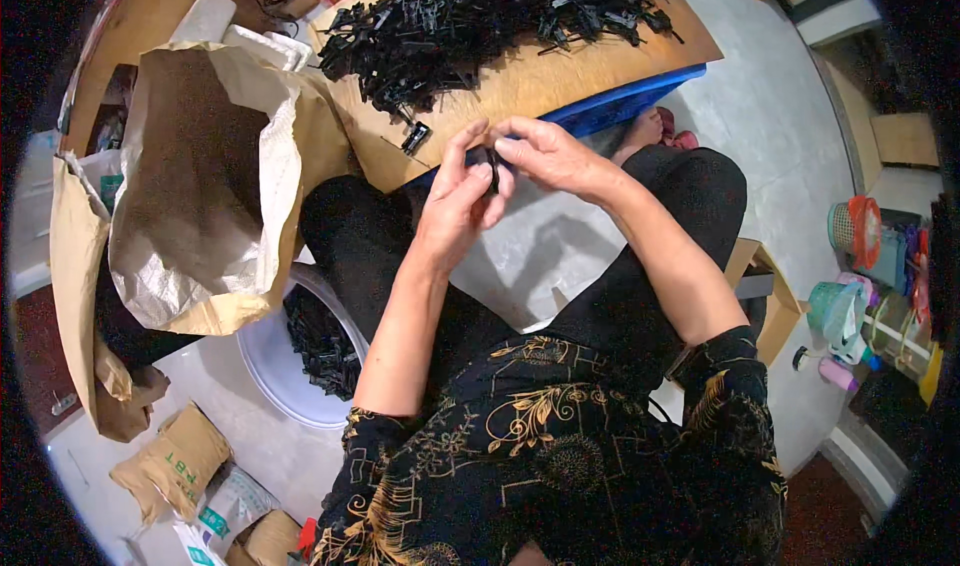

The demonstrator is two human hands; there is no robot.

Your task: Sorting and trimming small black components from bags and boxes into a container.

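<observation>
Both my hands meet over my lap, just off the near edge of a wooden board [570,76]. A small black plastic part [491,171] is pinched in my left hand [460,191], partly hidden by the fingers. My right hand [550,156] reaches it from the other side, thumb and fingertips closed against it. On the board lies a big heap of black plastic pieces [470,26]. One black piece [415,138] sits apart from the heap, near the board's edge beside my left hand.
A large paper sack [285,196] stands open at the left. Below it, a white tub [262,366] holds more black pieces [320,346]. Filled bags [180,456] lie at the lower left. A cardboard box [775,301] and several baskets [850,226] are on the right.
</observation>
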